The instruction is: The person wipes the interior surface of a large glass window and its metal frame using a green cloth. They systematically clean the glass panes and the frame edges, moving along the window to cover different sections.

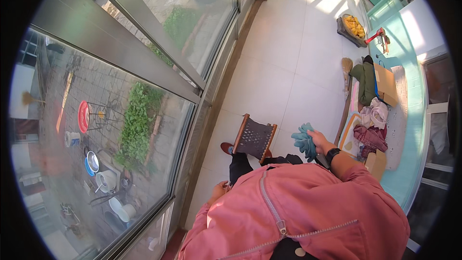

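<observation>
A bunched blue-green cloth, perhaps a pair of gloves (305, 142), is gripped in my right hand (318, 141), held out in front of my body over the floor. My left hand (218, 190) is low beside my pink jacket, near my dark trouser leg; its fingers are partly hidden, and I cannot tell whether it holds anything. Between the two hands and farther forward, a small folding stool (254, 138) with a dark woven seat and wooden bars stands close to my feet, left of the cloth.
A long glass window wall (202, 97) runs along my left. On the right, a bench (397, 122) bears folded clothes (370, 133) and a cardboard box (385, 83). A hand broom (347, 68) leans there. A basket of yellow pieces (353, 26) sits farther off by a red clamp-on grinder (379, 39).
</observation>
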A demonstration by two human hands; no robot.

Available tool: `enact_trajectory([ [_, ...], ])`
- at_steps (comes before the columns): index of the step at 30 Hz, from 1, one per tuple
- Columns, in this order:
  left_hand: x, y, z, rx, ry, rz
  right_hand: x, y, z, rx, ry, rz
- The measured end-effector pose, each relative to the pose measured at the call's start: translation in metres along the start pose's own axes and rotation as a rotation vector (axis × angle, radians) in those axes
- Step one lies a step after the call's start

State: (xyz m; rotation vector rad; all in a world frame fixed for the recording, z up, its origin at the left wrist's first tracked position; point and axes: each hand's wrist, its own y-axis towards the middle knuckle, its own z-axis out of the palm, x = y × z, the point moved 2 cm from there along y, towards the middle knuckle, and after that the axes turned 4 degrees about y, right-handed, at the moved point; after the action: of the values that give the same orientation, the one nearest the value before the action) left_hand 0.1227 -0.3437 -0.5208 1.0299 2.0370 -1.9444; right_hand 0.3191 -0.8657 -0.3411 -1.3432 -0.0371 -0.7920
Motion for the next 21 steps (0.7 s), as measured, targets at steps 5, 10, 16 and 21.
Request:
enact_trajectory([
  [5, -0.05, 0.003, -0.08, -0.126, 0.356, 0.063, 0.024, 0.026, 0.074, -0.056, -0.362, 0.082],
  [10, -0.103, 0.033, -0.144, -0.155, 0.517, 0.032, 0.021, 0.08, 0.125, -0.049, -0.306, 0.006],
  [16, -0.151, 0.091, -0.165, -0.255, 0.419, 0.055, 0.012, 0.176, 0.119, 0.041, -0.439, 0.058],
  [21, -0.166, 0.166, -0.115, -0.384, 0.346, 0.035, -0.006, 0.304, 0.077, 0.036, -0.97, -0.068],
])
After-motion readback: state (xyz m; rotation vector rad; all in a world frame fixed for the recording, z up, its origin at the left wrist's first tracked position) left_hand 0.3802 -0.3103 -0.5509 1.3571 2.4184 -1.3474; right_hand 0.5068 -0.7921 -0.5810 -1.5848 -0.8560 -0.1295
